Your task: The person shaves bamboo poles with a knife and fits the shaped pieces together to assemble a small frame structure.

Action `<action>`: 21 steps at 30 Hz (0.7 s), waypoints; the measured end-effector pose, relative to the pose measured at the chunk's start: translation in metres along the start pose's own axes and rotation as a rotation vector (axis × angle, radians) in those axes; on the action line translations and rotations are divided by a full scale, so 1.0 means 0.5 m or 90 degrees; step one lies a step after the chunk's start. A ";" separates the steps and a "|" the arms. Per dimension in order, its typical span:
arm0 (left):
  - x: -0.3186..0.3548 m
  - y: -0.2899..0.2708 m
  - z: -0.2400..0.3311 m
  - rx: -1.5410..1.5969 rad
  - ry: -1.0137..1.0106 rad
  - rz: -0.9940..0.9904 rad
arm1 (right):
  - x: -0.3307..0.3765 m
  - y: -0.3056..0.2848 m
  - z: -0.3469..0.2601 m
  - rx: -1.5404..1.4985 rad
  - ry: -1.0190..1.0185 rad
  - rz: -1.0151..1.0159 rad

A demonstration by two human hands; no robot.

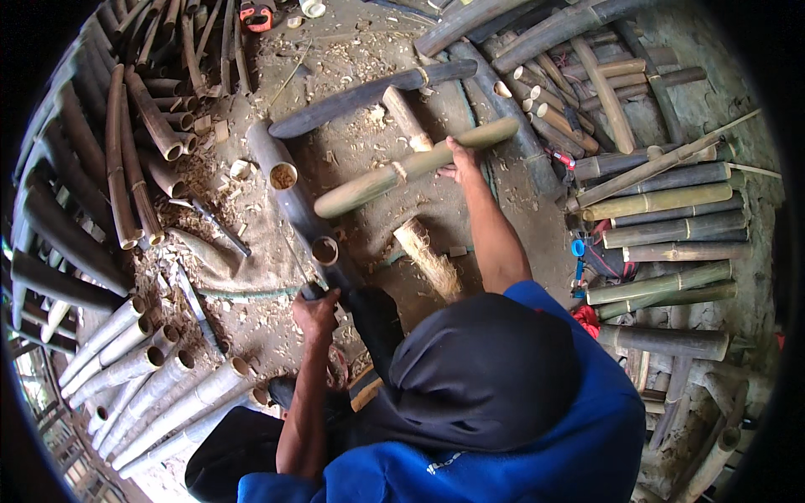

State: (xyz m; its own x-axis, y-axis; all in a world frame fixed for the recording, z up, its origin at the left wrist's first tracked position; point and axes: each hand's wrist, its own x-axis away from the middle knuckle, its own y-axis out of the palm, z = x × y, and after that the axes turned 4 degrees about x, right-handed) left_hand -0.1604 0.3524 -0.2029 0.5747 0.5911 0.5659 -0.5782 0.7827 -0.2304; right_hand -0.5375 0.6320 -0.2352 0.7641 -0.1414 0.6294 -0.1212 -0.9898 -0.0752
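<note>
Gripping the green bamboo [419, 164] nearer its right end, your right hand [459, 161] likely keeps it steady, while your left hand [316, 314] clutches a dark handle [312, 291].

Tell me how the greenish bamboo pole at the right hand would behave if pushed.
The greenish bamboo pole is probably stiff: it runs past the right hand with no visible sag. Its rounded upper face suggests it may roll, though its underside is hidden. The raised joint could make rolling uneven.
</note>
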 end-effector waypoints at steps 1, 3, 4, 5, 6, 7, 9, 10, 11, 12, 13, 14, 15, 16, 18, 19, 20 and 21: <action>-0.004 -0.009 0.000 -0.010 -0.013 0.000 | -0.006 0.029 0.004 -0.004 0.008 0.005; -0.015 -0.020 0.009 -0.023 -0.034 0.009 | 0.000 0.045 0.015 -0.002 -0.026 -0.009; -0.001 0.008 0.030 -0.042 -0.034 -0.003 | -0.024 -0.019 -0.002 0.017 -0.032 -0.031; -0.009 0.008 0.021 -0.053 -0.029 -0.015 | -0.030 -0.037 -0.013 0.017 -0.029 -0.068; 0.008 0.032 0.047 -0.011 -0.033 -0.068 | -0.046 -0.106 -0.045 0.074 -0.010 -0.035; 0.008 -0.004 0.059 0.010 -0.048 -0.065 | -0.014 -0.042 -0.017 0.123 0.005 -0.039; 0.008 -0.041 0.067 0.059 -0.092 -0.102 | 0.036 -0.028 -0.023 0.329 0.063 0.001; 0.021 -0.050 0.090 0.058 -0.118 -0.110 | 0.064 -0.031 -0.007 0.488 -0.083 0.035; 0.018 -0.065 0.090 0.003 -0.089 -0.094 | 0.095 -0.024 0.008 0.658 -0.225 0.106; 0.020 -0.098 0.085 -0.031 -0.058 -0.067 | 0.169 0.024 0.036 0.716 -0.302 0.054; 0.025 -0.123 0.090 -0.062 -0.023 -0.049 | 0.267 0.065 0.039 0.771 -0.388 0.016; 0.020 -0.138 0.096 -0.249 0.045 -0.034 | 0.365 0.084 0.041 0.740 -0.360 -0.090; 0.029 -0.125 0.128 -0.318 0.071 -0.050 | 0.383 0.057 0.074 0.676 -0.437 -0.229; 0.046 -0.132 0.149 -0.391 0.093 -0.069 | 0.467 0.097 0.069 0.536 -0.122 -0.411; 0.079 -0.140 0.174 -0.502 0.099 -0.136 | 0.574 0.143 0.106 0.280 0.083 -0.594; 0.099 -0.138 0.185 -0.509 0.100 -0.172 | 0.589 0.154 0.129 0.186 0.165 -0.624; 0.114 -0.137 0.187 -0.508 0.124 -0.193 | 0.597 0.169 0.143 0.129 0.218 -0.615; 0.127 -0.139 0.188 -0.506 0.147 -0.211 | 0.605 0.186 0.151 0.071 0.270 -0.607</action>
State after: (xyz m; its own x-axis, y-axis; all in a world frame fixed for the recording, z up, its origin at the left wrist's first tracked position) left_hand -0.1383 0.3173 -0.0766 0.7932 0.2681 0.5468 0.1615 0.7732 -0.6133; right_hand -0.2696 0.4960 -0.1104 0.2252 0.6948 0.6830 0.4904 -0.6866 0.5367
